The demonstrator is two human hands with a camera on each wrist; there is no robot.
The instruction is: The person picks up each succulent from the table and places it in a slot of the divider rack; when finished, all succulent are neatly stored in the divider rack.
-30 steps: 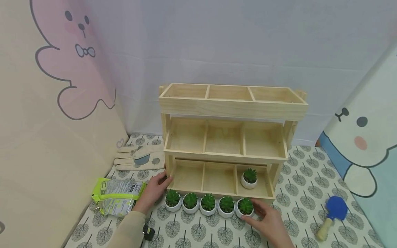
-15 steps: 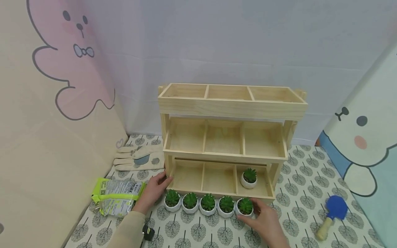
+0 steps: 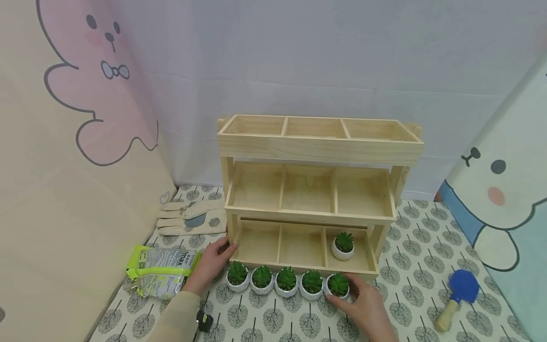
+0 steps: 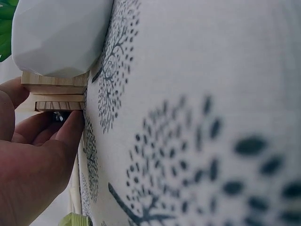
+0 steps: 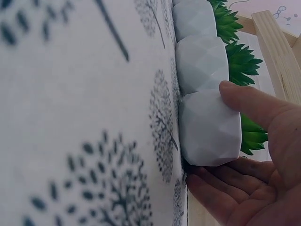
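My left hand (image 3: pixel 210 265) holds the lower left end of a three-tier wooden plant shelf (image 3: pixel 320 151); in the left wrist view its thumb and fingers lie on opposite sides of the wood (image 4: pixel 59 104). Several small succulents in white faceted pots stand in a row along the shelf's front. At the right end of that row, my right hand (image 3: pixel 368 304) grips a potted succulent (image 3: pixel 338 285), thumb at its front and fingers around its right side. The pot (image 5: pixel 209 129) sits on the cloth, touching its neighbour (image 5: pixel 202 63). Another potted succulent (image 3: pixel 343 246) occupies the bottom tier's right compartment.
Left of the shelf lie a pair of gloves (image 3: pixel 192 217) and a green-grey bag (image 3: pixel 162 270). A blue trowel (image 3: pixel 459 294) with a wooden handle lies at the right. Near my left sleeve is a small black object (image 3: pixel 205 321). A tree-patterned cloth (image 3: pixel 410 313) covers the table.
My right hand has shifted slightly left, its thumb coming further across the front of the rightmost pot. The left hand keeps its place on the shelf.
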